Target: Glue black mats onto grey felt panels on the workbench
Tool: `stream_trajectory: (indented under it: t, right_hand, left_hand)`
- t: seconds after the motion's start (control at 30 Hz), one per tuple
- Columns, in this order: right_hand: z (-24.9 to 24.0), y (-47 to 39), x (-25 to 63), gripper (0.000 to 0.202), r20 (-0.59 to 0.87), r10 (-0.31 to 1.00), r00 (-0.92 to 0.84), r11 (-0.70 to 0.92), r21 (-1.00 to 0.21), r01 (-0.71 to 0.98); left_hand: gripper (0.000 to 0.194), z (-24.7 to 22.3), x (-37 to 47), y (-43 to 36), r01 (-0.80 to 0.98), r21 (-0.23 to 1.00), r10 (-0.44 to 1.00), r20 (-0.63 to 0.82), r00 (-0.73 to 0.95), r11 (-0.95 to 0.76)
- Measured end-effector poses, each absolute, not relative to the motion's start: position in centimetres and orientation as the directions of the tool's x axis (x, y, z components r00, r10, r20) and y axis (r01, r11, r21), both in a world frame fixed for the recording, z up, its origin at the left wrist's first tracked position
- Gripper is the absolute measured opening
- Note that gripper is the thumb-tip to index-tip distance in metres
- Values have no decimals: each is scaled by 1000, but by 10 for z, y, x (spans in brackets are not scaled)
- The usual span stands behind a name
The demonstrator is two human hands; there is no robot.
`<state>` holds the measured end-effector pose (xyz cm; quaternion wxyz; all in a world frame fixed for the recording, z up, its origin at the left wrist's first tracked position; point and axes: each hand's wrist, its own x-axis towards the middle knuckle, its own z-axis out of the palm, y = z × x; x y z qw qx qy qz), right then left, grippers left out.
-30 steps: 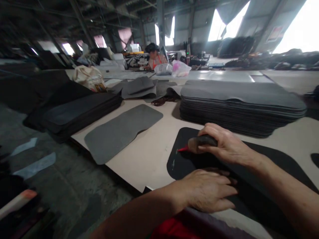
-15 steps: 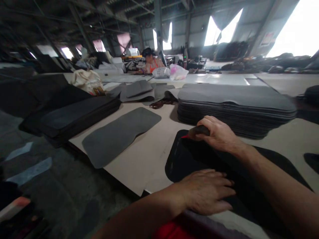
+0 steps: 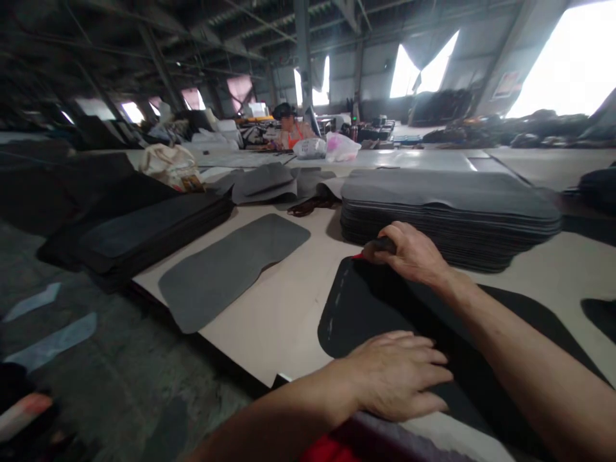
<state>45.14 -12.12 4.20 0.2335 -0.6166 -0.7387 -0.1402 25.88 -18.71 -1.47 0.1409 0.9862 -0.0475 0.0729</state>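
Observation:
A black rounded panel (image 3: pixel 375 308) lies flat on the table in front of me, with a broken row of whitish marks along its left edge. My left hand (image 3: pixel 397 375) rests on the near part of this panel, palm down with the fingers spread. At the panel's far left corner, my right hand (image 3: pixel 414 250) is closed around a dark-handled tool with a red tip (image 3: pixel 378 249). The red tip points left, at the panel's far edge. What kind of tool it is remains partly hidden by the fingers.
Just beyond my right hand stands a tall stack of grey-black panels (image 3: pixel 447 192). One grey panel (image 3: pixel 235 269) lies to the left, near the table edge, beside another dark stack (image 3: pixel 149 224). Farther back are loose grey pieces (image 3: pixel 269 183), a cloth bag (image 3: pixel 168 163) and a person (image 3: pixel 291 131).
The view has shifted slightly. My right hand stays at the panel's far left corner with the tool, and my left hand keeps its place. The whitish marks show more clearly.

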Motion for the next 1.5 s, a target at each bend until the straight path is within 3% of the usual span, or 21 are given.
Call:
stream_trajectory:
  t: [0.27, 0.47, 0.77, 0.9, 1.13, 1.5]
  right_hand:
    - [55, -150, 469, 18, 450, 871, -195, 236, -37, 971]
    - [62, -177, 497, 19, 403, 902, -157, 151, 48, 987]
    - [59, -240, 555, 19, 401, 914, 59, -49, -33, 998]
    - [62, -274, 576, 24, 357, 924, 137, -109, -98, 989]
    - [61, -323, 599, 36, 318, 869, 379, -359, -123, 925]
    - [54, -364, 611, 24, 346, 841, 417, -406, -105, 908]
  left_hand:
    - [45, -21, 258, -187, -73, 377, -18, 147, 989, -923]
    - [42, -22, 256, -187, -38, 443, 42, 169, 985, -896]
    - [39, -28, 257, -190, 230, 431, 363, 257, 896, -873]
    - [40, -27, 258, -193, 302, 435, 443, 271, 855, -848]
    - [37, -31, 261, -192, 308, 408, 439, 282, 853, -860]
    - [33, -32, 262, -189, 303, 385, 430, 307, 849, -872]
